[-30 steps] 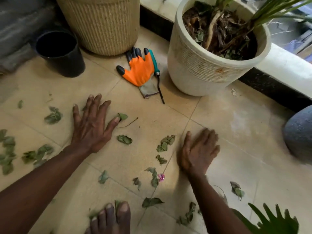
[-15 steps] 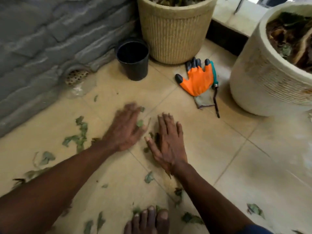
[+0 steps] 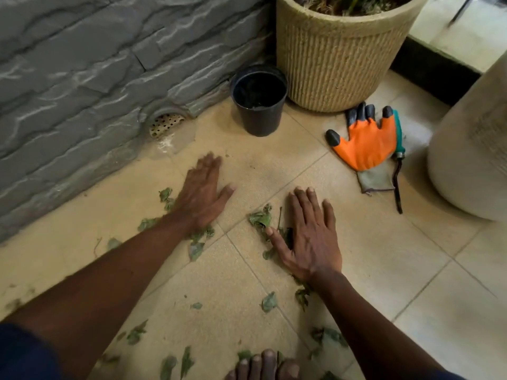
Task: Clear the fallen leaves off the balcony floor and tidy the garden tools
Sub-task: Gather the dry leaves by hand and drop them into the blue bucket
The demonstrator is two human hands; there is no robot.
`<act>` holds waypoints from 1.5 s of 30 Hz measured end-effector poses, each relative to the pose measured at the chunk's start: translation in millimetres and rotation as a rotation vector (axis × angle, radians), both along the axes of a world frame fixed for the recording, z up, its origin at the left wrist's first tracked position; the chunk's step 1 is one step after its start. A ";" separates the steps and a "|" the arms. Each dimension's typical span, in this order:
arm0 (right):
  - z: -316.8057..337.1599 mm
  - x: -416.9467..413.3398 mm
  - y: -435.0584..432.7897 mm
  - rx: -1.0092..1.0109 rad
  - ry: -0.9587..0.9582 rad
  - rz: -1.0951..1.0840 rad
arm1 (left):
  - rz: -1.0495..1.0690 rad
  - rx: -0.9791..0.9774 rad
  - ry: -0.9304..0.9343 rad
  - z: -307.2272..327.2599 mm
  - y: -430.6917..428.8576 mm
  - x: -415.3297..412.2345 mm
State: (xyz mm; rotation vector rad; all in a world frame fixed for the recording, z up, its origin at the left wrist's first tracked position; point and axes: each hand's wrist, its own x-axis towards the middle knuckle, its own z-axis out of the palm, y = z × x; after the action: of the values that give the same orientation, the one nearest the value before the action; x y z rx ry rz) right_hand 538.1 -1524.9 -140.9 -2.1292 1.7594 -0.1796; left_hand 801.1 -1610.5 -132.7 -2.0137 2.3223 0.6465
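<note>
Green fallen leaves [image 3: 260, 218] lie scattered over the beige tiled floor [image 3: 384, 256], mostly between and below my hands. My left hand [image 3: 201, 194] lies flat on the tiles with straight fingers, leaves at its wrist. My right hand [image 3: 310, 234] is also flat, fingers spread, with leaves bunched against its thumb side. An orange garden glove [image 3: 365, 144] with black fingertips lies at the upper right, on top of a teal-handled tool [image 3: 398, 149] whose dark end points toward me.
A small black plastic pot [image 3: 259, 105] stands by the grey stone wall [image 3: 82, 78]. Behind it is a woven beige planter [image 3: 340, 56]; a large white planter [image 3: 472, 160] is at the right. A floor drain [image 3: 164, 124] sits at the wall's foot. My bare toes [image 3: 263, 366] show below.
The view has swung left toward the wall. My two hands were close together half a second ago and are now further apart, flat on the tiles, with leaves pushed along beside them.
</note>
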 end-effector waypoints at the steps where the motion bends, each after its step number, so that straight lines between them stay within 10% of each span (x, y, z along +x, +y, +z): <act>1: 0.0 0.5 0.2 -0.004 0.003 -0.004 | -0.104 0.000 0.052 1.2 11.3 -13.8; 5: -0.3 0.2 -0.2 -0.004 0.024 -0.009 | -0.406 -0.084 0.200 8.6 43.9 -44.1; 12: -0.7 1.0 -2.0 -0.001 0.076 0.013 | 0.439 -0.134 -0.045 -4.5 66.8 51.9; 22: -5.8 6.1 -1.2 -0.042 0.096 0.002 | -0.092 -0.115 0.319 0.1 112.0 -44.0; 34: 8.6 34.4 4.0 -0.018 -0.119 0.283 | 0.211 -0.213 0.163 -17.5 139.9 4.7; 39: 15.4 -26.7 71.6 -0.101 -0.176 -0.327 | 0.101 -0.213 0.209 -18.0 125.7 -21.2; 45: -0.1 -35.2 163.0 0.081 0.150 -0.511 | 0.083 -0.231 0.154 -19.0 124.7 -25.8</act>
State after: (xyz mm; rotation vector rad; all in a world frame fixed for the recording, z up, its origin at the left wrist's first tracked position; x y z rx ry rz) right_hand 502.9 -1362.0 -141.1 -1.6358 2.3285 -0.0788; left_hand 775.3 -1485.8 -151.8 -2.2416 2.5171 0.5796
